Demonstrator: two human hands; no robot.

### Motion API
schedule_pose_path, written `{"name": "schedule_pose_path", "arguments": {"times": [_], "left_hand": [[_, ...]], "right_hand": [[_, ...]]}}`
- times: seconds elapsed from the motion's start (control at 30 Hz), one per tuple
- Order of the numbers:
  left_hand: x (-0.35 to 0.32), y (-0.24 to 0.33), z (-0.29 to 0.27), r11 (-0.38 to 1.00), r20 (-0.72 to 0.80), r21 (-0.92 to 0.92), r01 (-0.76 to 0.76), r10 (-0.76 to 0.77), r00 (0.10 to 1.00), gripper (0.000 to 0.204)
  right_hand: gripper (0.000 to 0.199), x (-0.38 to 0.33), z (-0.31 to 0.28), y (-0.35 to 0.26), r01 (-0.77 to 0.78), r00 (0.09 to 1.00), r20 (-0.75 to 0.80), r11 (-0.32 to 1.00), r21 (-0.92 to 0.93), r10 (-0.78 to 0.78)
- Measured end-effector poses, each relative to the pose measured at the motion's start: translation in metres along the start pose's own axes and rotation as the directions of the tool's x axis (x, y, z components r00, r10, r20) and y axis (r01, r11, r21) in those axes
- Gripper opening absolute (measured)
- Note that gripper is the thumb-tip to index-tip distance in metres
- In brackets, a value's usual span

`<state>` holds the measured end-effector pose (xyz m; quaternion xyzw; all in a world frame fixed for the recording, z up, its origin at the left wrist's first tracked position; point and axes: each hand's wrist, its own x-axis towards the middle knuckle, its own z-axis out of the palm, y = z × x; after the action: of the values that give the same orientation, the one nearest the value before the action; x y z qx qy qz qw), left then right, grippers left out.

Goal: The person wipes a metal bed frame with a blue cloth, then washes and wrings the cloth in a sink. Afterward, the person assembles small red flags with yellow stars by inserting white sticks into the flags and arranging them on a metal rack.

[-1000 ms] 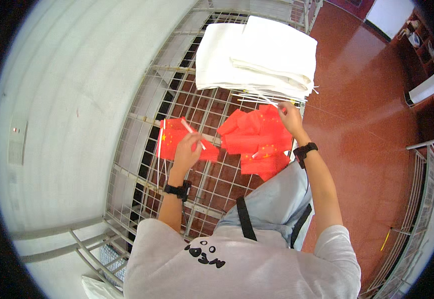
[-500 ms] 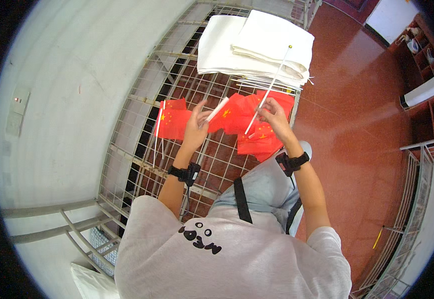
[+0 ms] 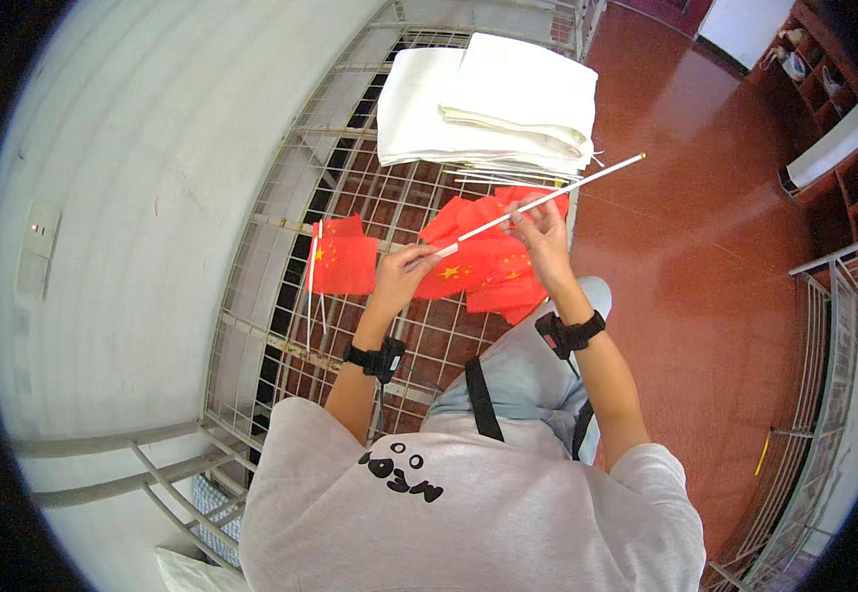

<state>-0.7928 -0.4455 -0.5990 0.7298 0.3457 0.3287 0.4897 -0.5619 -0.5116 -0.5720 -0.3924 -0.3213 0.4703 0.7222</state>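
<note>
Pinching a red flag (image 3: 449, 273) by its white sleeve (image 3: 447, 251) in closed-up left fingers (image 3: 415, 255), plus a white stick (image 3: 592, 180) in closed-up right fingers (image 3: 524, 228). Also spotting pale stuff (image 3: 795, 67) in cubbies (image 3: 846, 100).

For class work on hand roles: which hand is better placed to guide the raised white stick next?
Probably the right hand: it holds the white stick, while the left hand pinches a red flag's white edge near the stick's lower end.

Bright, even light; white cloth stack (image 3: 523, 94) almost blown out. Right of stack, glare streaks red floor (image 3: 666, 237); left, faint bands cross wall (image 3: 173, 148). Below stack, white stick (image 3: 597, 177) crisp. Metal rails (image 3: 819, 432) far lower right bowed.
</note>
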Motion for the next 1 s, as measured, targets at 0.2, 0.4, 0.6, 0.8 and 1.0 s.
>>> {"name": "schedule_pose_path", "arguments": {"times": [0.2,0.4,0.6,0.8,1.0], "left_hand": [[0.003,0.007,0.005,0.997,-0.017,-0.061,0.047,-0.048,0.999,0.021],[0.001,0.004,0.008,0.995,-0.055,-0.034,0.089,-0.091,0.994,0.022],[-0.002,-0.002,0.007,0.995,-0.08,-0.069,0.069,-0.075,0.994,0.022],[-0.004,-0.001,0.01,0.99,-0.044,-0.119,0.079,-0.085,0.995,0.021],[0.001,-0.001,0.022,0.996,-0.025,-0.049,0.072,-0.073,0.997,0.019]], "right_hand": [[0.017,-0.003,0.001,-0.002,-0.023,1.0,-0.016,0.999,0.028,0.024],[0.016,-0.006,0.003,0.002,-0.06,0.997,-0.035,0.992,0.108,0.064],[0.017,-0.005,0.002,0.007,-0.059,0.998,-0.019,0.997,0.041,0.06],[0.021,-0.006,0.002,0.007,0.025,0.999,0.043,0.995,-0.096,-0.021],[0.03,-0.01,-0.001,0.027,0.093,0.967,0.255,0.922,-0.376,0.006]]}}
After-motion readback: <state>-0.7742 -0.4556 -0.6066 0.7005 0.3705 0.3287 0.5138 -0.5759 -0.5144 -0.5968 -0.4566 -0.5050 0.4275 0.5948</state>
